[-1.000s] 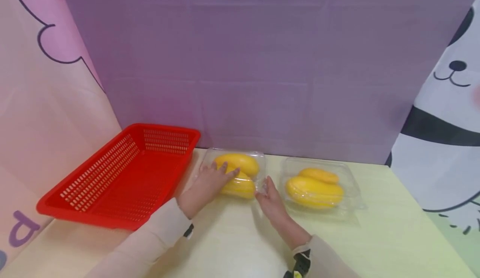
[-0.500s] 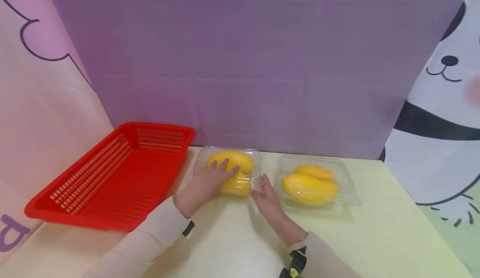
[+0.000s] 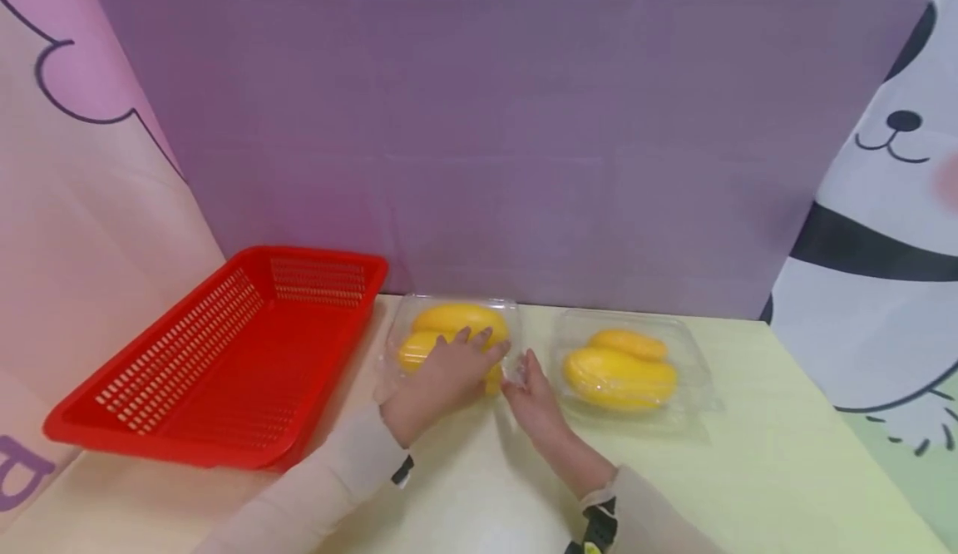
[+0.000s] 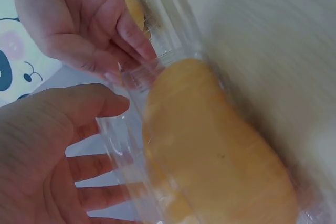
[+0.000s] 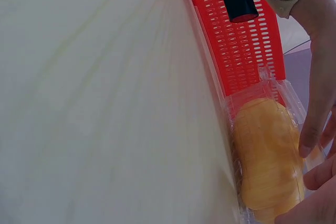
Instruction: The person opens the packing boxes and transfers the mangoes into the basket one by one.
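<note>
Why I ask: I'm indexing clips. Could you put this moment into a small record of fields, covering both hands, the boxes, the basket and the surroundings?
Left hand: over the left clear box, fingers spread
Right hand: pinches that box's right edge
Left clear box: on the table, yellow pieces inside
Right clear box: to its right, apart from both hands; two yellow pieces inside
Red basket: left of both boxes, perforated sides
Table: pale yellow
Behind: purple backdrop
Lid closure: cannot tell
</note>
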Action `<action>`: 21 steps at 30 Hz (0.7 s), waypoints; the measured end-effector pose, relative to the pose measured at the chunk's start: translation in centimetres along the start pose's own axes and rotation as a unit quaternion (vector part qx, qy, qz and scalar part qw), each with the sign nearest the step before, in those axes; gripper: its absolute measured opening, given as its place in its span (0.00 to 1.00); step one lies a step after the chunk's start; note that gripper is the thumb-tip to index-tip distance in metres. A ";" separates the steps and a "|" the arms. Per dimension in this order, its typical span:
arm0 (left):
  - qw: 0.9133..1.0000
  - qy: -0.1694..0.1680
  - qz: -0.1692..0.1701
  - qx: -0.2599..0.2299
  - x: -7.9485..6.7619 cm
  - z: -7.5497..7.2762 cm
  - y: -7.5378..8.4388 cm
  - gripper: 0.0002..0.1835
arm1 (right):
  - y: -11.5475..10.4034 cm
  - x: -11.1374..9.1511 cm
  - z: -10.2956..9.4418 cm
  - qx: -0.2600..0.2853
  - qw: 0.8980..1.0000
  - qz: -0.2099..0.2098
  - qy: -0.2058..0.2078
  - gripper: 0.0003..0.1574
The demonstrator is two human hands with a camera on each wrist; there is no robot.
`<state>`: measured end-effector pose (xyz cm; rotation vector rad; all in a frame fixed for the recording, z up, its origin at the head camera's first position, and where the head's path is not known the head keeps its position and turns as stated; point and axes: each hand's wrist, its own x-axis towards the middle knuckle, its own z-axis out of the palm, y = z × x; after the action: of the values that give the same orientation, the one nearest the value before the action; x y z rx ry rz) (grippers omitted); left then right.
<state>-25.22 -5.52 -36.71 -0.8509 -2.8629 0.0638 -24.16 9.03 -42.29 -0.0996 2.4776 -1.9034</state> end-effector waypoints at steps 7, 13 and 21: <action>0.998 0.037 -0.015 0.052 0.1 0.7 1.1 0.25 | 0.2 -0.5 -0.1 -0.028 1.000 0.004 0.006 0.44; 0.990 0.061 0.015 0.130 0.2 1.4 1.3 0.22 | 0.1 -0.5 0.0 -0.026 0.999 0.019 0.005 0.44; 0.981 0.057 0.063 0.176 0.6 0.6 0.9 0.20 | -0.1 -0.2 -0.1 -0.023 1.000 -0.001 0.005 0.43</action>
<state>-25.35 -4.47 -37.31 -0.9241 -2.5766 0.5027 -24.00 9.11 -42.15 -0.0950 2.5295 -1.8519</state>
